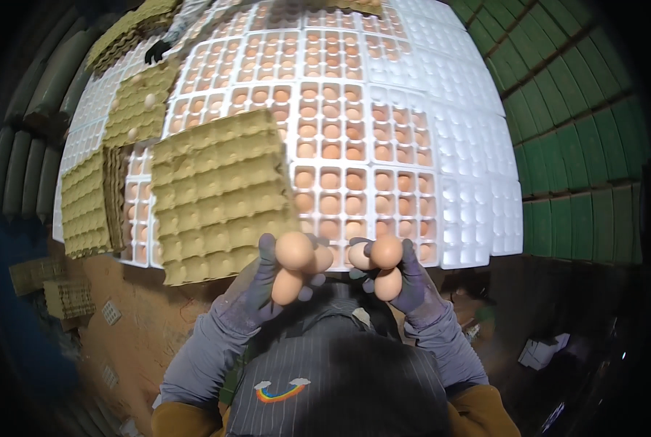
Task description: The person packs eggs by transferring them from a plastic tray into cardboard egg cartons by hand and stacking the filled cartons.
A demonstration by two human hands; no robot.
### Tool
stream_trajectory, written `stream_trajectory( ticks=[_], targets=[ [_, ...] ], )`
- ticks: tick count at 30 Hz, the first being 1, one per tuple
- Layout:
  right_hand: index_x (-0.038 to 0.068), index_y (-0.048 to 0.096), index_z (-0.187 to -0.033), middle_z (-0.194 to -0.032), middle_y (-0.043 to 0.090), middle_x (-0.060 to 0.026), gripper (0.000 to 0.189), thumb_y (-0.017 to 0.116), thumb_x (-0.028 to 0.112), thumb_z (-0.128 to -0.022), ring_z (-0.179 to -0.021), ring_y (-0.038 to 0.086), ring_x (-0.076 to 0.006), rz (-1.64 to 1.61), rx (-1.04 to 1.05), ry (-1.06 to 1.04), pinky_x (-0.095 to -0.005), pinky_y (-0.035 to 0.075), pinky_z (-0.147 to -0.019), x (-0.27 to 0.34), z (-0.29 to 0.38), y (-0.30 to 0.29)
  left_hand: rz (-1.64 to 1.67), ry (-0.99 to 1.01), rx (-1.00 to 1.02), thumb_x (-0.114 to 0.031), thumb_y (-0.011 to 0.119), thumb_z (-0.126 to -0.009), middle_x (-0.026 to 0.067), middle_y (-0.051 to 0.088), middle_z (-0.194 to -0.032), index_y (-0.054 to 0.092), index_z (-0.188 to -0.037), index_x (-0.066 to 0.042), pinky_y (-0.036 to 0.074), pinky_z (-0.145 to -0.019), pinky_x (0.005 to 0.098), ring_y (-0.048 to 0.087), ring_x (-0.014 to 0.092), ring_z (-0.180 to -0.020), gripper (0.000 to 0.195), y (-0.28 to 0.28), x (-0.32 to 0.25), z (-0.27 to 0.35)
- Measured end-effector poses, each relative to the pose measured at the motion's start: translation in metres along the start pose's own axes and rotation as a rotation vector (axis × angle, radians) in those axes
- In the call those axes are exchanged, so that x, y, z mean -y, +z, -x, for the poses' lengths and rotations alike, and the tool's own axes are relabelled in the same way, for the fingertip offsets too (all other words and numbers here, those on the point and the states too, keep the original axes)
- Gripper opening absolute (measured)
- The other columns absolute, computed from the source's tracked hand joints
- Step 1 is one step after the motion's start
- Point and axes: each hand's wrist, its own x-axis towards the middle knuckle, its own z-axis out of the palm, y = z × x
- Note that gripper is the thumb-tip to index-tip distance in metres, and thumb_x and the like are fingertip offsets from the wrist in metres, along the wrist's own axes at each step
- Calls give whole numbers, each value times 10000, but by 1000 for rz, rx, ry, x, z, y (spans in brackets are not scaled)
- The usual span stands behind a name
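My gloved left hand [265,278] is closed around several brown eggs [294,251], held over the near edge of the white foam egg trays. Beside it, my gloved right hand [413,278] grips several more eggs [386,252], one paler than the rest. The two hands are apart. In front of them, white foam trays [367,164] hold brown eggs in their cells. An olive pulp egg tray [222,196] with no eggs on its visible face lies over the foam trays, just beyond my left hand.
More pulp trays [85,205] lie at the left, one [140,104] bearing a few eggs. A co-worker's black-gloved hand [157,51] is at the upper left. White foam pieces [465,218] cover the table's right side. Green stacked objects [571,224] stand beyond; pulp trays [69,297] sit low left.
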Motion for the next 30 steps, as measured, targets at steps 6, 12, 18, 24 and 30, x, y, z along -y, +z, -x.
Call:
stream_trajectory(
  ticks=[6,12,18,24,30],
  targets=[
    [-5,545,-1300,-1253,559,-210,458,644,265,-944,-1176,554,-311,583,-280,-217,-387,461,-992,8,75,-113,-524,-57,-32,-353,606,-967,105,603,-1231,591,-1260,14,457,-973,313,578,195,-1118,470,95,71,-93],
    [52,650,-1171,-1329,503,-251,418,765,233,-812,-1166,547,-367,1379,-798,-495,-423,474,-970,17,124,-237,-1316,186,-5,-240,752,-846,167,527,-1315,667,-1209,-103,477,-972,402,543,314,-1202,397,159,172,-194],
    [150,678,-1128,-1335,535,-123,340,758,188,-800,-1053,607,-287,1649,-750,-450,-382,531,-861,31,107,-291,-1989,433,-40,-268,712,-863,170,495,-1372,625,-1241,-147,526,-888,435,593,348,-1111,407,168,205,-240],
    [213,646,-1164,-1199,591,-64,314,688,231,-853,-936,650,-264,1596,-362,-520,-376,542,-753,27,80,-285,-1887,329,-111,-228,654,-900,131,588,-1245,602,-1277,-163,554,-796,431,652,336,-1011,386,189,194,-271],
    [133,632,-1156,-1155,627,-58,344,692,310,-866,-905,670,-260,1346,-349,-302,-371,551,-768,57,67,-299,-1734,448,-196,-165,645,-908,132,597,-1178,640,-1229,-134,537,-856,407,633,325,-1024,323,215,201,-296]
  ],
)
